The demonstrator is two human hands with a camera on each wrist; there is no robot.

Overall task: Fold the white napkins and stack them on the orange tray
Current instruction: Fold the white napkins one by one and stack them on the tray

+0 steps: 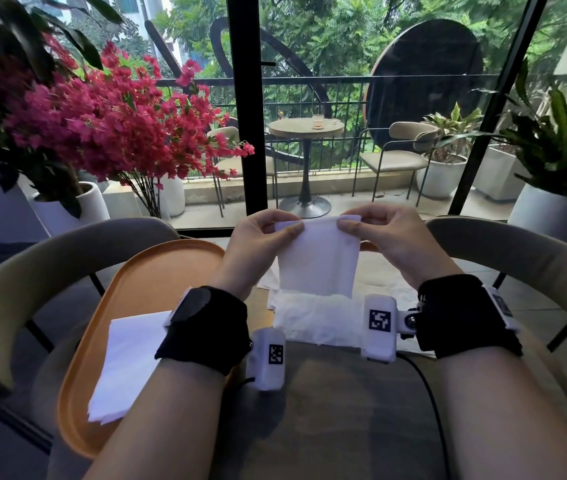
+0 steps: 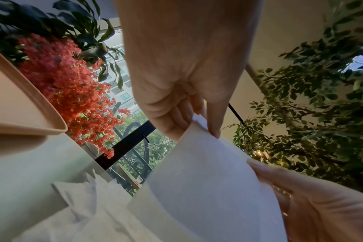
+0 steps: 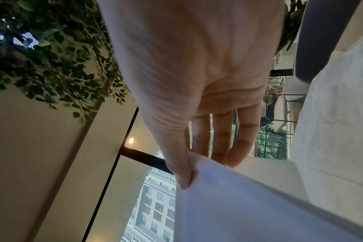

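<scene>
Right now the left hand [image 1: 264, 237] and right hand [image 1: 384, 233] each pinch a top corner of the raised white napkin [image 1: 316, 261] above the desk [image 1: 344, 410]; better to match corners squarely (no skew) before creasing, then onto the orange tray [image 1: 157, 278].

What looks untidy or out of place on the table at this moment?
The crumpled napkin lies wrinkled on the table, unlike the flat folded stack on the orange tray. Nothing seems spilled or torn.
</scene>
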